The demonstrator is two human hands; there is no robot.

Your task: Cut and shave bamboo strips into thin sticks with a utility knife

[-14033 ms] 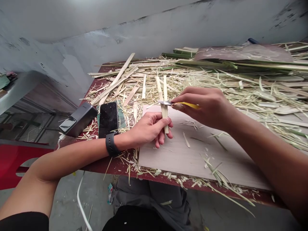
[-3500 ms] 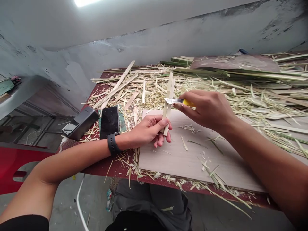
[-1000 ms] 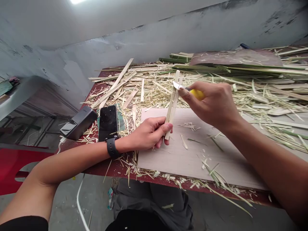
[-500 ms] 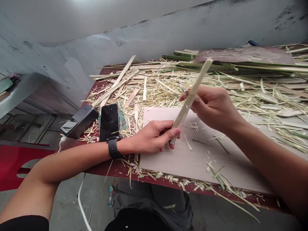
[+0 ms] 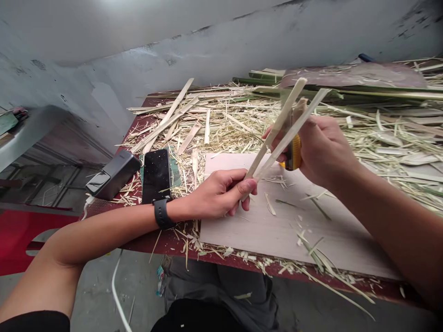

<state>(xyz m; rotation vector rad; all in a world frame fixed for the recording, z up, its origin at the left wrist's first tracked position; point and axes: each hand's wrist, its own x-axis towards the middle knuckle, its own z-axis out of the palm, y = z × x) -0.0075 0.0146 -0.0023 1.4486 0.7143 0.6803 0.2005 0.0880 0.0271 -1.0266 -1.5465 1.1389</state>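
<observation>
My left hand (image 5: 221,193) is closed on the lower end of a pale bamboo strip (image 5: 284,115), its thumb pressed along the near side. The strip slants up and away over the board and is parted lengthwise, with a second pale length (image 5: 308,113) fanning out to the right from the same grip. Just behind these two lengths is my right hand (image 5: 321,143), its fingers wrapped round a yellow-and-black utility knife (image 5: 293,154). The strips partly cover the knife, and its blade is blurred.
Under my hands lies a pale flat board (image 5: 235,230) with a few slivers on it. Bamboo shavings (image 5: 228,127) and strips cover the back of the dark red table (image 5: 138,242). To the left are a phone (image 5: 156,175) and a grey box-shaped device (image 5: 114,173) with a white cable.
The single strip in my left hand now shows as two lengths spread apart. My right hand has shifted right and turned, bringing the knife's yellow handle into sight. The left hand has barely moved.
</observation>
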